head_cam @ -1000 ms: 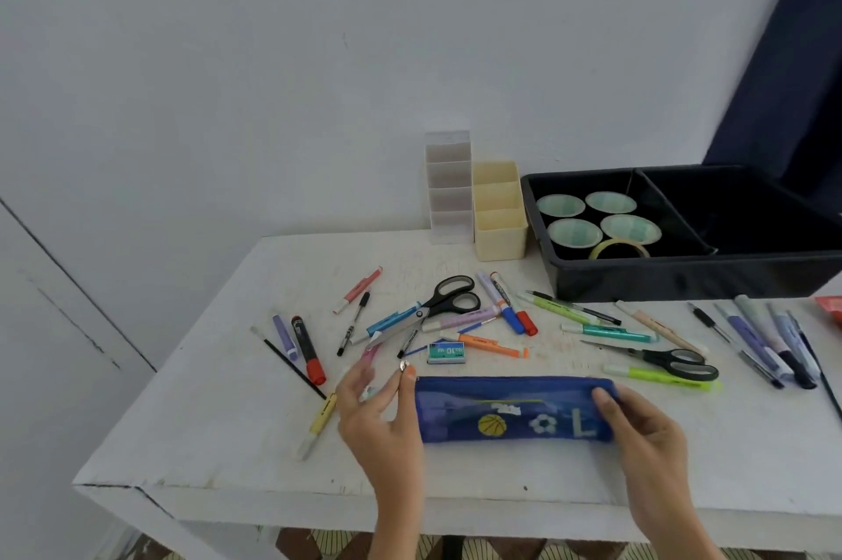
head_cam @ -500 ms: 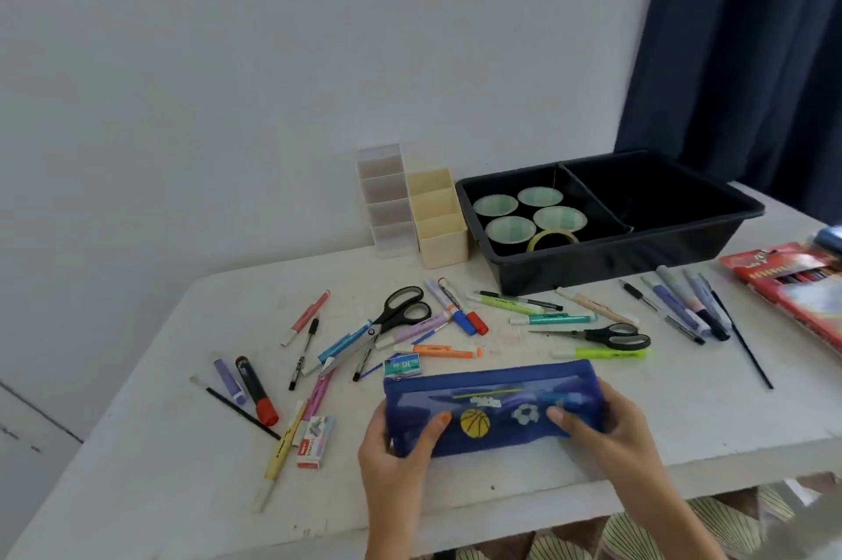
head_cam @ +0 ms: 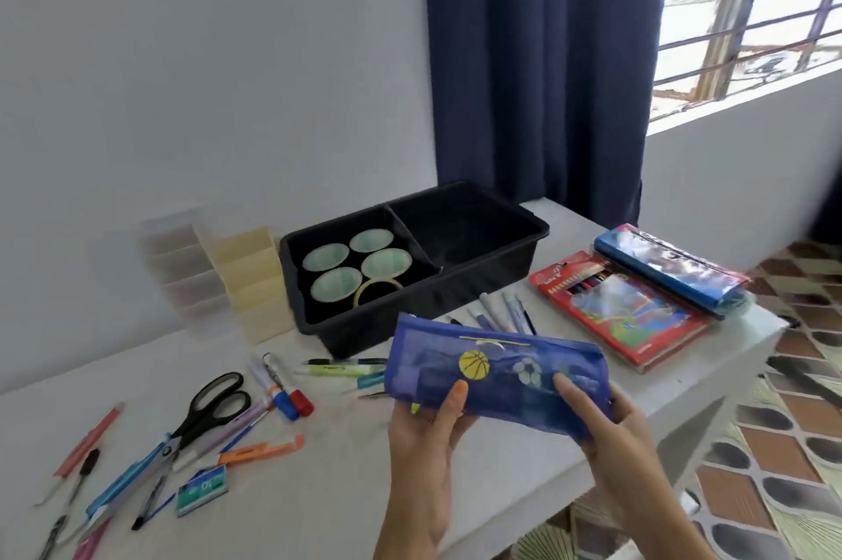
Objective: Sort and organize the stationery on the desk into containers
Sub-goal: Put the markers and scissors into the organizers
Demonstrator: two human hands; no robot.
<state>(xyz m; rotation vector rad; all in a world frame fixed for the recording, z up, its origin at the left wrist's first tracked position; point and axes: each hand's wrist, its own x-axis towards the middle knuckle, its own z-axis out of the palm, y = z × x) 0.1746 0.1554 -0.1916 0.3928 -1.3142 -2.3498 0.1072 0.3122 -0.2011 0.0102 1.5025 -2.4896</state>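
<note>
Where the table (head_cam: 296, 527) starts on the left, what goes in the log? (recorder)

Loose items lying flat: pink pen (head_cam: 93, 439), scissors (head_cam: 207, 411) across several pens, small teal box (head_cam: 202, 490), orange marker (head_cam: 259, 452), two markers (head_cam: 287, 400) with blue and red caps. (observer)

Against the wall behind them? (recorder)

Stepped clear organiser (head_cam: 182, 272), blurred. A cream organiser (head_cam: 250, 281) touches it. Next, the black tray (head_cam: 364, 331), with two compartments. The left compartment holds five tape rolls (head_cam: 337, 284). The right one is too dark to read. (observer)

Hands? (recorder)

Apart, both clamped on the blue mesh pencil case (head_cam: 496, 382). At its left end the left hand (head_cam: 423, 445) grips, thumb on the front face, fingers behind. At the lower right end the right hand (head_cam: 610, 436) grips the same way. The case is off the table, in front of the tray, right end lower, ball patches facing the camera. (observer)

Further right? (recorder)

Pens (head_cam: 510, 309) on the table just behind the case. A red box of coloured pencils (head_cam: 624, 309), with a blue pouch (head_cam: 670, 272) overlapping its far edge. Dark curtain (head_cam: 537, 81) behind the tray, window (head_cam: 752, 3) far right. (observer)
</note>
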